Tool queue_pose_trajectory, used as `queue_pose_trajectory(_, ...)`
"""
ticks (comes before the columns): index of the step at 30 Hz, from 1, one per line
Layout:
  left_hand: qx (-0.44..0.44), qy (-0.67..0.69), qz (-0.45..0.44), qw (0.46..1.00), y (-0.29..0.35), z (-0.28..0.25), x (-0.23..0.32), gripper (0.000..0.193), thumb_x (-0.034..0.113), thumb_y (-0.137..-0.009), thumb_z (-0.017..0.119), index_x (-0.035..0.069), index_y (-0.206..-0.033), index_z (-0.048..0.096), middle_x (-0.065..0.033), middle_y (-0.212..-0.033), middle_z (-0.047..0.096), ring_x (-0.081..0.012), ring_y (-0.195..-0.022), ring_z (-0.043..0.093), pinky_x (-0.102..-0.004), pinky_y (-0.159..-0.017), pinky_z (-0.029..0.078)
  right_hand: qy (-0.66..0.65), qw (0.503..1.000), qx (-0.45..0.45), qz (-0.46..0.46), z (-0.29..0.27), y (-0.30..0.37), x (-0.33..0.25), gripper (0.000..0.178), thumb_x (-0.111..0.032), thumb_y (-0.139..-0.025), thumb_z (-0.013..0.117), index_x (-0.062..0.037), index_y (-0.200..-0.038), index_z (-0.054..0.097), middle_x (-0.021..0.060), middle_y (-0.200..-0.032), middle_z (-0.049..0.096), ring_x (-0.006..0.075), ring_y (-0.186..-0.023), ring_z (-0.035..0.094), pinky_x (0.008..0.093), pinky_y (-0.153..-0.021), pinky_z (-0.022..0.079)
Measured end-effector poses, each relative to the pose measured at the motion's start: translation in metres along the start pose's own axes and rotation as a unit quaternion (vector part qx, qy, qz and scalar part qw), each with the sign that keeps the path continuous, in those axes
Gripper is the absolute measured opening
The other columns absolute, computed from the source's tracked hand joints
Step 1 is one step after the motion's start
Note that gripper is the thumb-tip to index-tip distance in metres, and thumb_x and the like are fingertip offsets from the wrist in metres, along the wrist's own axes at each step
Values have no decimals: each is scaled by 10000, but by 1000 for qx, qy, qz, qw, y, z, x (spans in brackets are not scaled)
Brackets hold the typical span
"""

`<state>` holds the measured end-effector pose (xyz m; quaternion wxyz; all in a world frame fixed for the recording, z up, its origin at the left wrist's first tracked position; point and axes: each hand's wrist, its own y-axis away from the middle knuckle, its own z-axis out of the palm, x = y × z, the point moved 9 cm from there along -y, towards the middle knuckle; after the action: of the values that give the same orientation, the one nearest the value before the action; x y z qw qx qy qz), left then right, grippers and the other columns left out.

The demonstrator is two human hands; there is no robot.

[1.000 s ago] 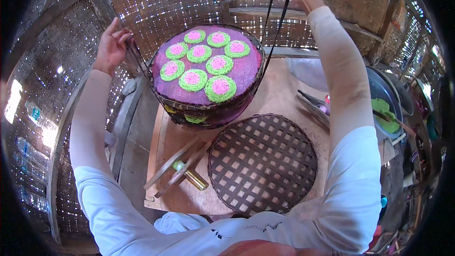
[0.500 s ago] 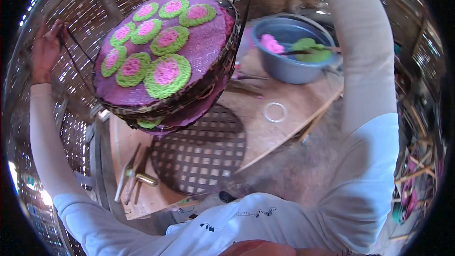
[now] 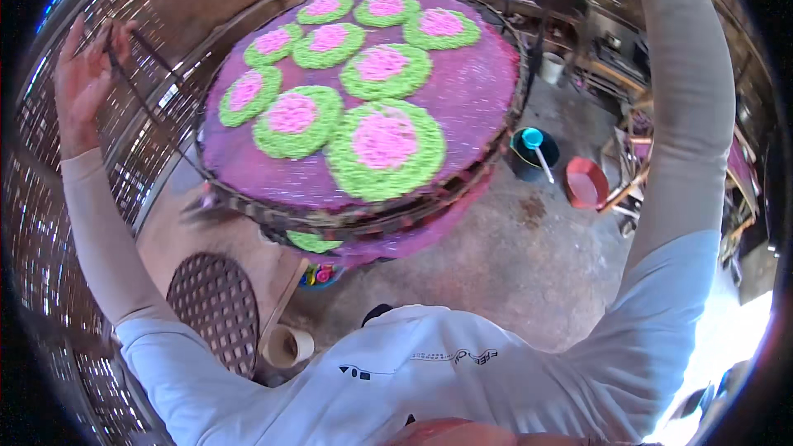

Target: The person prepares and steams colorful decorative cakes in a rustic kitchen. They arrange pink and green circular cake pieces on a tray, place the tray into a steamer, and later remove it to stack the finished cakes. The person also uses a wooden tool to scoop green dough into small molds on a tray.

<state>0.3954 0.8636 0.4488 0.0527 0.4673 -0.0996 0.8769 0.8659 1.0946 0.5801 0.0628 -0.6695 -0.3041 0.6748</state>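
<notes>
A stack of round woven trays point(image 3: 479, 107) hangs in front of me, tilted slightly. Purple sheeting covers the top tray, and on it lie several round cakes of green strands with pink middles point(image 3: 385, 139). Below its rim, the edge of another green cake point(image 3: 314, 241) shows on a lower tray. My left hand point(image 3: 89, 83) is raised at the far left, its thumb and fingers closed around a dark strap point(image 3: 140, 99) that runs down to the stack. My right arm point(image 3: 690, 99) reaches up past the top edge, so the right hand is out of sight.
At lower left a wooden table point(image 3: 169, 235) holds a dark lattice tray point(image 3: 213, 306); a pale bucket point(image 3: 289, 345) stands beside it. Across the concrete floor are a dark bucket with a teal dipper point(image 3: 533, 140), a red basin point(image 3: 586, 182) and wooden racks. A woven wall rises close on the left.
The view has turned right, away from the blue tub and the table. The tray stack has come along, now nearer and larger in view. My left hand still grips the strap.
</notes>
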Motion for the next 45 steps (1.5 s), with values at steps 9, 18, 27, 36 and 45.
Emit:
queue_pose_trajectory(9,-185,19,-70,980,-234,55,-140,485,292,-924,416,-178,-1033,467,-320,-1090,488,-274,-854,552,-359,-810,470,80,996,25,28,-169,3,85,225,-64,-844,498,19,-1053,490,71,-742,565,142,-585,562,230,-402,443)
queue_pose_trajectory(18,-45,39,-95,994,-317,34,-244,364,248,-865,520,-116,-878,504,-186,-834,584,-85,-513,432,-308,-690,467,274,936,188,117,-210,41,140,386,12,-806,414,9,-1189,461,121,-828,645,58,-479,437,193,-369,262)
queue_pose_trajectory(27,-43,-24,-131,990,-332,45,-286,236,221,-848,536,-13,-882,539,-153,-877,628,-67,-466,400,-302,-676,464,228,947,181,136,-251,40,188,473,41,-750,443,-21,-1217,412,167,-934,626,29,-536,526,161,-344,260)
queue_pose_trajectory(36,111,-103,-15,988,-272,50,-264,325,261,-834,541,-62,-833,578,-166,-856,609,-154,-568,528,-301,-653,467,189,976,102,26,-227,46,169,436,45,-766,398,-27,-1196,415,163,-929,621,34,-709,596,147,-379,284)
queue_pose_trajectory(45,199,-125,64,970,-243,87,-271,299,212,-811,593,-84,-792,557,-181,-770,574,-198,-534,542,-253,-608,513,93,980,155,-77,-264,55,168,138,-42,-794,570,-10,-925,543,76,-729,601,157,-643,595,260,-522,479)
